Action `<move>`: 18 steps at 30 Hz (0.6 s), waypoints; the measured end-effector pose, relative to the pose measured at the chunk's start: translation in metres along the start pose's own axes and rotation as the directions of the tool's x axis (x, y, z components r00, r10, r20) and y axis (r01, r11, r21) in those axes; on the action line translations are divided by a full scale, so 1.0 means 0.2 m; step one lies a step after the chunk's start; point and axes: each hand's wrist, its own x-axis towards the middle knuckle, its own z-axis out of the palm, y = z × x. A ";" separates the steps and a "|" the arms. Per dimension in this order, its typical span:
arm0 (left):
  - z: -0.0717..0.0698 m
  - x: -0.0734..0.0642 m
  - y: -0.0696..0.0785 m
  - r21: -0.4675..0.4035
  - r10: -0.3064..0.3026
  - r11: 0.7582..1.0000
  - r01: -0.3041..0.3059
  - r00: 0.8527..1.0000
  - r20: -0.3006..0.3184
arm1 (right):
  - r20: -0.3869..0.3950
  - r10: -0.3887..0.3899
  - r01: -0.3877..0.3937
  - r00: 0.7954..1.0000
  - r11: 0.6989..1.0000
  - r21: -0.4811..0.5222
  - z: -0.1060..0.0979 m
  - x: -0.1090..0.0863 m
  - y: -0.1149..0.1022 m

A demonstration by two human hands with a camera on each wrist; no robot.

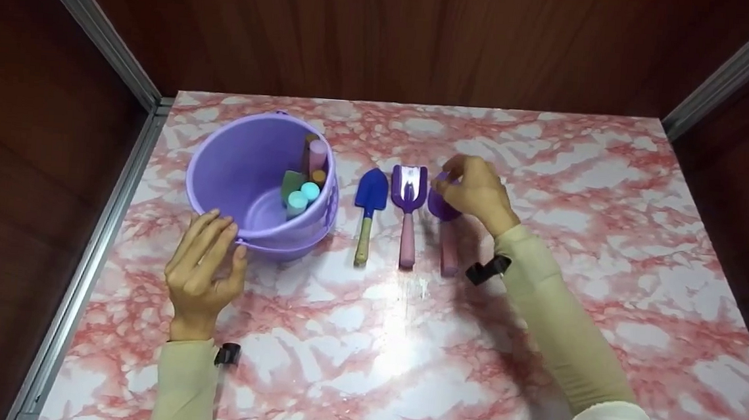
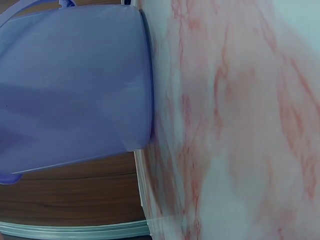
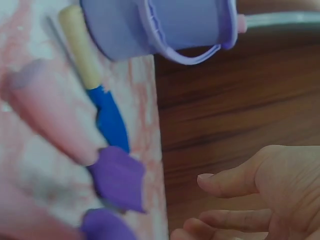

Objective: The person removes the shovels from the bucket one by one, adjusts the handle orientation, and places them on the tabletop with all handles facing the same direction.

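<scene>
A purple bucket (image 1: 220, 160) stands at the left with several small things in it, among them two light-blue round-ended pieces (image 1: 303, 198) and a pink one (image 1: 317, 156). My left hand (image 1: 202, 274) rests its fingers at the bucket's near rim, thumb apart. To the right of the bucket, a blue trowel (image 1: 372, 190), a purple scoop-like tool (image 1: 407, 239) and a purple round-bladed shovel (image 1: 449, 248) lie side by side. Over the shovel's blade hovers my right hand (image 1: 478, 187), partly hiding it. In the right wrist view its thumb and fingers are apart, holding nothing.
A pink-and-white marbled table (image 1: 350, 366) carries everything. Dark wood panels (image 1: 412, 41) enclose it at the back and both sides, with metal strips (image 1: 97, 26) along the corners. The bucket's handle (image 3: 185, 60) hangs against its side.
</scene>
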 end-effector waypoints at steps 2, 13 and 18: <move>0.00 -0.01 0.00 0.002 0.006 1.000 -0.006 1.000 0.005 | 0.004 -0.023 0.023 1.000 0.999 -0.022 -0.02 0.02 -0.05; 0.00 -0.01 -0.03 0.015 0.013 1.000 -0.013 1.000 0.020 | 0.036 -0.197 0.200 0.980 0.969 -0.148 -0.06 0.10 -0.47; -0.01 -0.01 -0.03 0.016 0.014 1.000 -0.014 1.000 0.018 | 0.046 -0.320 0.322 0.946 0.915 -0.245 -0.03 0.13 -0.64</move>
